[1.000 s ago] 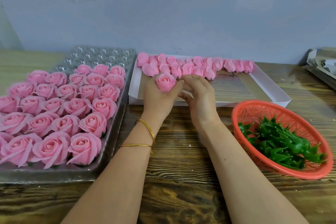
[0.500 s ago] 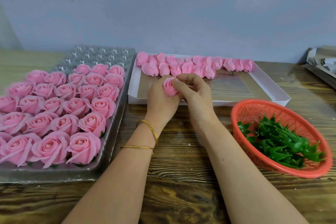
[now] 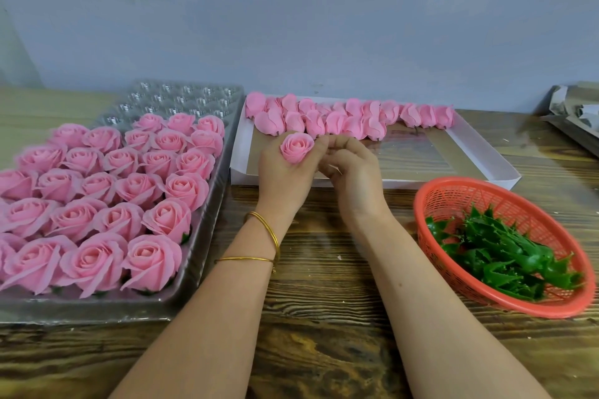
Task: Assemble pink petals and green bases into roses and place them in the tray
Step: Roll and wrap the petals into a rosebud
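Note:
My left hand point(image 3: 285, 178) grips a pink rose head point(image 3: 295, 146) that faces up toward me, over the near left corner of the white box point(image 3: 486, 155). My right hand point(image 3: 353, 172) is right beside it, its curled fingertips pinching at the rose's right edge. Whether a green base sits under this rose is hidden by my fingers. A row of pink petal heads point(image 3: 350, 120) lies along the box's far side. Green bases point(image 3: 496, 256) are piled in the red basket point(image 3: 421, 204) on the right. Several finished roses point(image 3: 152, 256) fill the clear plastic tray point(image 3: 207, 236) on the left.
The tray's far rows of cups point(image 3: 181, 100) hold nothing. Folded paper or packaging point(image 3: 577, 113) lies at the far right edge of the wooden table point(image 3: 324, 317). A grey wall stands close behind everything.
The rose head has turned from sideways to face up in my left hand. My right fingers have slid off its top to its right edge.

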`<state>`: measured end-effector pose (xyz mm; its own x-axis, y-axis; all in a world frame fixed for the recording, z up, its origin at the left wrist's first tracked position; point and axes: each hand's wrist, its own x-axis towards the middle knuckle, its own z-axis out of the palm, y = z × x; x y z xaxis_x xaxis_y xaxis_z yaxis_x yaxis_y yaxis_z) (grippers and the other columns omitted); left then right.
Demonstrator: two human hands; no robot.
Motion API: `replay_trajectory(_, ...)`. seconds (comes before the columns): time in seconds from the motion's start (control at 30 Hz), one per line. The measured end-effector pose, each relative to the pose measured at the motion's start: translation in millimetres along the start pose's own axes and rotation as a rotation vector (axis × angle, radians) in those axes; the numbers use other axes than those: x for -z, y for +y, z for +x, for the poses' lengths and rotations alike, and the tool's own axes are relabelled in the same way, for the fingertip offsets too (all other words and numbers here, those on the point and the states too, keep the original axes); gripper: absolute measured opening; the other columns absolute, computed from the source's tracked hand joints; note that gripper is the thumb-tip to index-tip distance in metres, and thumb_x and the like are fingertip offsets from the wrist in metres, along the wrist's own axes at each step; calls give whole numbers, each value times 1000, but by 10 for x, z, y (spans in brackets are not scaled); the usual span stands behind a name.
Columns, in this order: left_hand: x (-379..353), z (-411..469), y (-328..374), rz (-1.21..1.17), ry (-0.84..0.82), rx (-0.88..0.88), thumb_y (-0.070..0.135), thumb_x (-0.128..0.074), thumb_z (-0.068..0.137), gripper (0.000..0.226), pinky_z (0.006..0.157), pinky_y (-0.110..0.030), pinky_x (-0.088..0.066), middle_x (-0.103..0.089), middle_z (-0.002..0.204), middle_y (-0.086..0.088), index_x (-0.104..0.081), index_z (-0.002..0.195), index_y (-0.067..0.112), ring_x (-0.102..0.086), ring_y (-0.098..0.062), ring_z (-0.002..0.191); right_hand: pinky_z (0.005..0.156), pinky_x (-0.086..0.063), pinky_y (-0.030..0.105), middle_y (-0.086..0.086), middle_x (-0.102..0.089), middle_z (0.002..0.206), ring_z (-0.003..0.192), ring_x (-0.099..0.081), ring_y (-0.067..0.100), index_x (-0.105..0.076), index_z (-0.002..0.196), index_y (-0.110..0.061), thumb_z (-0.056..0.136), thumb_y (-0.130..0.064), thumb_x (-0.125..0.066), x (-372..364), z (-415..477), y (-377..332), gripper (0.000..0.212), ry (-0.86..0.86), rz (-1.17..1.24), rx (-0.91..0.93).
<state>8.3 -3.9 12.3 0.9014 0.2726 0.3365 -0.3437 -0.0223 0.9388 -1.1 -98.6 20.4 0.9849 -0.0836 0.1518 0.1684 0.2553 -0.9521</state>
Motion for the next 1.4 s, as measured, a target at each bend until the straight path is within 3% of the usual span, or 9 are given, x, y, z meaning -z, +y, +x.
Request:
replay_trajectory(0.1, 7, 17, 0, -53, 12, 33, 17, -76, 81, 25, 64, -38, -55, -63, 62, 7, -59, 64, 24, -61, -14, 64, 78, -56, 29, 6, -67, 84, 79, -65, 12, -63, 95, -5, 68, 14, -61, -12, -32, 34, 33, -20, -130, 44)
replay_trajectory(0.17, 7, 29, -15, -120, 5, 71, 18, -77, 79, 19, 64, -39, -59, -68, 67, -8, -63, 70, 10, -67, -22, 65, 81, -56, 31, 8, -66, 89, 84, -64, 14, -62, 97, -6, 59, 5, -66, -21, -44, 44, 40, -51, -165, 55)
replay_trajectory(0.23, -3, 25, -18, -169, -15, 87, 17, -78, 76, 19, 63, -44, -60, -68, 73, -21, -63, 73, 5, -68, -29, 68, 83, -55, 31, 15, -65, 95, 88, -63, 16, -60, 101, -2, 60, 10, -72, -24, -48, 46, 45, -103, -198, 64)
replay_trajectory(0.4, -4, -1, 31, -254, -117, 139, 8, -74, 79, 10, 54, -24, -54, -70, 67, -1, -67, 76, 14, -70, -15, 65, 74, -52, 17, 6, -68, 96, 83, -65, 0, -59, 110, 4, 69, 22, -69, -10, -64, 36, 45, -179, -309, 127)
replay_trajectory(0.6, 17, -8, 77, -261, -121, 131, 8, -75, 81, 15, 52, -18, -51, -67, 61, 5, -64, 73, 14, -67, -7, 60, 81, -56, 24, 8, -69, 98, 86, -64, 3, -61, 111, 0, 74, 16, -71, -18, -72, 12, 42, -174, -361, 163)
replay_trajectory(0.97, 48, 16, 48, -241, -183, 101, 23, -81, 67, 15, 63, -30, -57, -67, 64, 5, -69, 59, 27, -66, -13, 71, 82, -54, 20, 9, -72, 106, 94, -68, 5, -64, 118, -3, 79, 14, -67, -11, -85, 9, 43, -234, -361, 142)
replay_trajectory(1.13, 21, -5, 80, -252, -204, 109, 15, -72, 85, 32, 54, -18, -51, -64, 59, 10, -68, 59, 34, -65, -3, 61, 77, -54, 25, 13, -71, 98, 84, -64, 11, -62, 118, 0, 75, 15, -69, -25, -71, 39, 46, -208, -395, 149)
replay_trajectory(1.3, 22, -3, 91, -250, -216, 87, 15, -70, 87, 33, 58, -22, -54, -68, 63, 10, -71, 63, 39, -68, -5, 65, 77, -53, 31, 26, -67, 104, 86, -62, 17, -60, 117, 2, 78, 14, -66, -16, -53, 43, 41, -180, -388, 162)
replay_trajectory(1.4, 34, 4, 75, -227, -204, 89, 23, -76, 79, 20, 62, -28, -57, -69, 66, 8, -72, 64, 35, -68, -9, 70, 70, -51, 24, 13, -71, 92, 78, -61, 7, -63, 116, 2, 80, 15, -65, 7, -55, 31, 39, -206, -372, 135)
